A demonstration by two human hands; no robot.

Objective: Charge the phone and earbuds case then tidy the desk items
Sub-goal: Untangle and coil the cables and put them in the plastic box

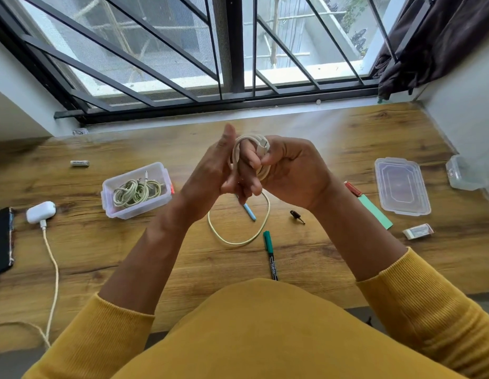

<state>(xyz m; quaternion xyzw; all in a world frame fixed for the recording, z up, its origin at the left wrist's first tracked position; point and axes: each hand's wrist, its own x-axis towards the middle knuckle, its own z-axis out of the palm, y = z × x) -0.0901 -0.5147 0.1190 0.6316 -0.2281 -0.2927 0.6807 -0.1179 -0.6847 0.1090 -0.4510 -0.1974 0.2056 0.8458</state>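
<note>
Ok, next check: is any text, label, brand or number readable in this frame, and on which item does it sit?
Nothing can be read with confidence.
Green marker: white print along the black barrel, too small to read.
Battery: label print, blurred.
Eraser: printed sleeve, illegible.
Small clear box at the right edge: a sticker with dark marks, unreadable.
Earbuds case, cables and tubs: no visible text.

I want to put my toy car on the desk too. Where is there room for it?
There is bare wood behind the box of cables, up to the window sill, and more in front between the earbuds case and the cable loop. It is crowded on the right, around the green marker, lid and eraser.
</note>
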